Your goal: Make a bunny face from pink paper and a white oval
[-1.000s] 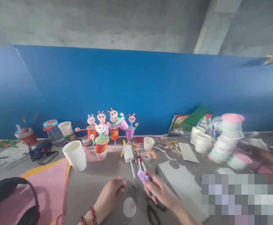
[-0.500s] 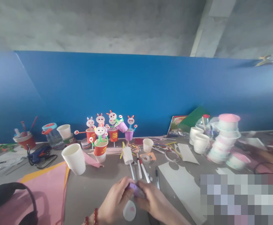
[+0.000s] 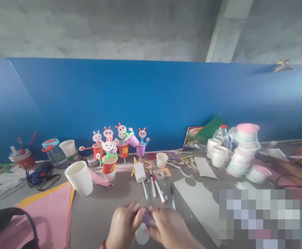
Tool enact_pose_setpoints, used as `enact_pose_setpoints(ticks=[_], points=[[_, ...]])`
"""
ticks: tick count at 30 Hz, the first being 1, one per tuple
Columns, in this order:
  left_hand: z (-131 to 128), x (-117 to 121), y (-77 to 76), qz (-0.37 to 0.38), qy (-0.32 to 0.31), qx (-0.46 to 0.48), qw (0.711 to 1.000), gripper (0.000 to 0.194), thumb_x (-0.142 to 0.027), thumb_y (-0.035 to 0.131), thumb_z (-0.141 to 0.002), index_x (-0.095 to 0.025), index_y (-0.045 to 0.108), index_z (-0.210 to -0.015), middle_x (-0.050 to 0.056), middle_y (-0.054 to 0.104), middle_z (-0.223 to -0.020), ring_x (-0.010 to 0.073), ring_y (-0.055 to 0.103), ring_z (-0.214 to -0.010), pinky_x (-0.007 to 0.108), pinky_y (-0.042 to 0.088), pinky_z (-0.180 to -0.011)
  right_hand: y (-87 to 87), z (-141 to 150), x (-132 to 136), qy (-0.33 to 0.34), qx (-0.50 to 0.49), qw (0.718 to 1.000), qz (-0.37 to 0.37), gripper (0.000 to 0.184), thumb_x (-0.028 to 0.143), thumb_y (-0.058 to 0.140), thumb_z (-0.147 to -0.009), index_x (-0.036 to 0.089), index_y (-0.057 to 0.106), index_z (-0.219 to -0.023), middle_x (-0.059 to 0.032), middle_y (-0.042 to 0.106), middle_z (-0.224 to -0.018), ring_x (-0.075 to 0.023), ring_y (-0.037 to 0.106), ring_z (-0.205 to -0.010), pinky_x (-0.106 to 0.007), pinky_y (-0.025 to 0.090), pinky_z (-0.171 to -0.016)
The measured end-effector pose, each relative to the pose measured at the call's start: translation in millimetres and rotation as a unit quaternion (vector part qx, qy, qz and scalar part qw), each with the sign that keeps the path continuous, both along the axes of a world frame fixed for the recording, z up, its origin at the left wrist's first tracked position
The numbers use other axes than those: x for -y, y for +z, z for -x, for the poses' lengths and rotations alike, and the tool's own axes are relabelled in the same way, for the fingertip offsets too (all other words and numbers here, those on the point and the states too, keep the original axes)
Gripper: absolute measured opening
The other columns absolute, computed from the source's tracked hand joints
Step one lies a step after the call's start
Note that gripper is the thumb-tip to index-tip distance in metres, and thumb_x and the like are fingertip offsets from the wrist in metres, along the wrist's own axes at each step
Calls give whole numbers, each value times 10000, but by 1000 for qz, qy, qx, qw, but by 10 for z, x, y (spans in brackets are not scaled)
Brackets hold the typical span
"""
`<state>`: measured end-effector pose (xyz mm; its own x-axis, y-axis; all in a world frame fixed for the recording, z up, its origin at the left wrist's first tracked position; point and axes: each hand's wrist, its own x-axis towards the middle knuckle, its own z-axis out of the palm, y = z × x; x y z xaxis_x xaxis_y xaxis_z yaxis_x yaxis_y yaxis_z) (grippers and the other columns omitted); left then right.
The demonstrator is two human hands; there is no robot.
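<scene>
My left hand (image 3: pixel 123 223) and my right hand (image 3: pixel 167 224) meet low in the middle, fingers closed around a small purple object (image 3: pixel 148 218). Fingers cover most of it, so its kind is unclear. Just below lies a white rounded piece with a pink spot (image 3: pixel 142 235), partly behind my hands. Ahead of them a white paper cup on a straw (image 3: pixel 139 173) lies on its side. Close by are a red-capped marker (image 3: pixel 159 190) and a black pen (image 3: pixel 172 197). Farther back stand several rabbit figures on sticks in red and purple cups (image 3: pixel 109 166).
A large white cup (image 3: pixel 79 180) and pink paper sheets (image 3: pixel 47 216) are at left, with black headphones (image 3: pixel 16 214) and a blue glue gun (image 3: pixel 38 174). Cut white paper (image 3: pixel 197 204) lies at right. Stacked pink-topped cups (image 3: pixel 244 152) stand beyond; someone's arm shows at far right.
The view has shifted slightly to the right. My hands still hold the purple object, now turned a little, and my fingers have shifted on it.
</scene>
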<state>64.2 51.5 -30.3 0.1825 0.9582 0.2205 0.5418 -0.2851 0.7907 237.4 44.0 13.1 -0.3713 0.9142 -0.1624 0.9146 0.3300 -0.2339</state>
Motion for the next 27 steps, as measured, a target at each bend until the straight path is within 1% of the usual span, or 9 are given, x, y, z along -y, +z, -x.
enact_pose_setpoints(ticks=[4,7,10,11,13,17,22,24,27], points=[[-39,60,60,-125,-54,-132,982,345,-437,387,-942,-218,623,-819,48,661,-723,190,586,-621,271,394,-593,11,28,35,22,-85,996,34,338,262,638,-783,201,643,-1115,-76,792,-949,-281,752,-879,-243,479,-633],[-32,69,111,-157,-61,-212,963,455,-369,325,-970,-227,600,-637,38,651,-587,184,589,-533,273,386,-535,-12,77,70,31,-68,997,33,346,231,626,-744,194,665,-1086,-101,793,-915,-320,755,-840,-266,453,-581],[204,-12,179,-122,-6,-214,969,555,-394,269,-1003,-223,547,-554,9,594,-470,153,546,-422,251,376,-469,-63,-54,82,11,30,999,9,363,208,626,-730,191,670,-1090,-131,788,-850,-368,751,-783,-294,423,-533],[326,-57,211,-109,29,-215,970,611,-391,185,-1018,-226,504,-524,2,547,-416,148,510,-369,249,350,-423,-77,-146,78,-16,65,998,-2,348,204,622,-736,191,670,-1080,-140,784,-834,-378,747,-769,-300,418,-527],[552,-159,281,-87,75,-226,967,622,-385,90,-1020,-230,498,-578,2,548,-430,164,531,-380,256,362,-424,-85,-349,65,-72,65,995,-30,308,202,568,-797,213,644,-1095,-112,773,-782,-335,745,-721,-291,415,-533],[634,-377,307,-57,76,-260,961,288,-393,342,-992,-233,533,-848,-13,685,-718,171,666,-671,246,450,-636,-53,-520,62,-22,-151,987,-44,143,338,474,-913,253,556,-994,-21,724,-768,-222,699,-687,-257,420,-582],[387,-629,52,-12,65,-330,942,72,-277,549,-908,-211,559,-879,32,695,-857,214,682,-757,267,427,-628,-177,-365,108,-25,-242,970,2,107,331,471,-881,245,475,-945,21,617,-712,-174,611,-623,-231,406,-579],[372,-669,-39,4,51,-347,936,47,-242,603,-874,-205,587,-897,43,704,-904,221,692,-786,271,439,-644,-261,-365,128,-27,-254,967,8,97,319,455,-878,247,466,-941,28,590,-702,-170,596,-618,-227,407,-582],[408,-612,-49,10,44,-352,935,187,-271,609,-883,-207,603,-1059,72,693,-1014,247,687,-867,314,471,-726,-347,-426,157,-26,-263,964,18,91,317,460,-871,249,472,-930,30,583,-701,-170,592,-619,-224,409,-585]])
